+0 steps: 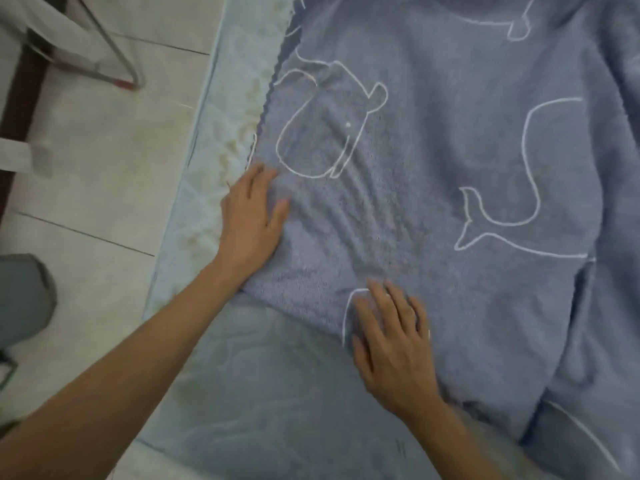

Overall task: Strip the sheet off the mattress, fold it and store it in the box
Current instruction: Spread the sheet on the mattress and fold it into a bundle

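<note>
A blue-grey fleecy sheet (pixel 433 161) with white whale outlines lies spread over a pale blue quilted mattress (pixel 263 386). The sheet covers the middle and right of the view, with its near and left edges folded back off the mattress. My left hand (pixel 252 216) lies flat with straight fingers on the sheet's left edge. My right hand (pixel 394 344) presses flat on the sheet near its front edge. No box is in view.
A light tiled floor (pixel 104 161) runs along the mattress's left side. A metal-legged frame (pixel 117 64) stands at the top left, a dark wooden edge (pixel 17 109) at the far left, and a grey object (pixel 24 299) lower left.
</note>
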